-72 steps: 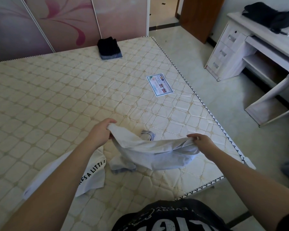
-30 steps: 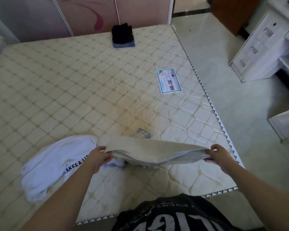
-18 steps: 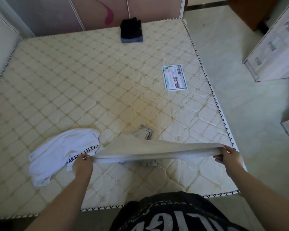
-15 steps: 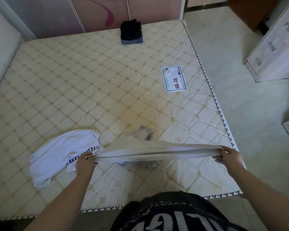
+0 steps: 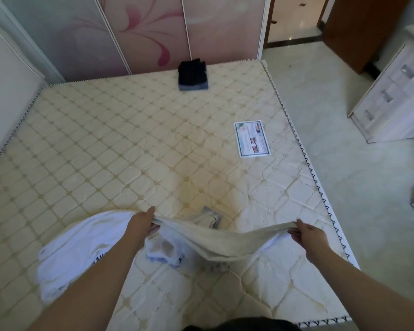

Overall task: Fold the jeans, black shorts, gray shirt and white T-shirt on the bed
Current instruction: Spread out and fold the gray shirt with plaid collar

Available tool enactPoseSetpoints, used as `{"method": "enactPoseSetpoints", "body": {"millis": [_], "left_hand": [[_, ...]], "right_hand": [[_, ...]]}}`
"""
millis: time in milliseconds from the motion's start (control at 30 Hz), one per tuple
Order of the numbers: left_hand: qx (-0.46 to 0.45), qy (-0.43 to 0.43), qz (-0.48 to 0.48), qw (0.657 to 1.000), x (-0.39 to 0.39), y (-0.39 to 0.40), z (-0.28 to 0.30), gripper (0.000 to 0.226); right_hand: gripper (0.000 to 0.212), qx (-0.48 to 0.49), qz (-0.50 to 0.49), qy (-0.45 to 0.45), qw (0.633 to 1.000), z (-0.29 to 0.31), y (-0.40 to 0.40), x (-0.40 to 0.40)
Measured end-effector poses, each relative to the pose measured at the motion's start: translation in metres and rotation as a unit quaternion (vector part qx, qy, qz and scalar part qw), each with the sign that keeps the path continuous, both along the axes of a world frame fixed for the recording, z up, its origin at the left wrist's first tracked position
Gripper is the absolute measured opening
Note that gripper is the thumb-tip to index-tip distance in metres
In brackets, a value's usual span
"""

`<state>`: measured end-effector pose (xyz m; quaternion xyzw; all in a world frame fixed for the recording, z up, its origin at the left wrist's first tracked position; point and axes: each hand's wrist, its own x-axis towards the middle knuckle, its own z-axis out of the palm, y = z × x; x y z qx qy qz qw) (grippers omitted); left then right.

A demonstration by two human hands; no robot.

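Note:
Both hands hold the gray shirt stretched over the near part of the mattress. My left hand grips its left end and my right hand pinches its right end. The cloth sags in the middle and one sleeve lies on the mattress behind it. The white T-shirt with black lettering lies crumpled under my left forearm. At the far edge the folded black shorts sit on top of the folded jeans.
A printed label is on the mattress at the right. Pink flowered wardrobe doors stand behind the bed. A white drawer unit stands on the tiled floor to the right. A white headboard rises at the left.
The shirt was pulled taut between my hands and has now gone slack and dropped toward the mattress. My hands moved forward, and the view tilted up to show more of the wardrobe.

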<state>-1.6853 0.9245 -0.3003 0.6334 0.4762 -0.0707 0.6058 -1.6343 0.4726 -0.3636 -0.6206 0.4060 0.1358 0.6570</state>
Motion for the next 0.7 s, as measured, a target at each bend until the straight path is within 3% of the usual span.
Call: {"method": "enactPoseSetpoints", "body": {"millis": [167,333,533,700], "left_hand": [[0.102,-0.059,-0.105,0.987,0.088,0.005,0.051,0.015],[0.140,-0.184,-0.074,0.970,0.196,0.025,0.165,0.011],[0.152,-0.312,-0.001,0.938,0.271,0.060,0.308,0.020],[0.134,-0.352,0.056,0.925,0.297,0.086,0.352,0.019]], "right_hand": [[0.017,-0.133,0.123,-0.075,0.981,0.053,0.052,0.091],[0.021,-0.189,0.144,-0.239,0.941,0.177,0.083,0.215],[0.010,-0.087,0.050,-0.380,0.919,0.341,0.062,0.308],[0.010,-0.042,-0.018,-0.388,0.920,0.399,0.027,0.323]]}}
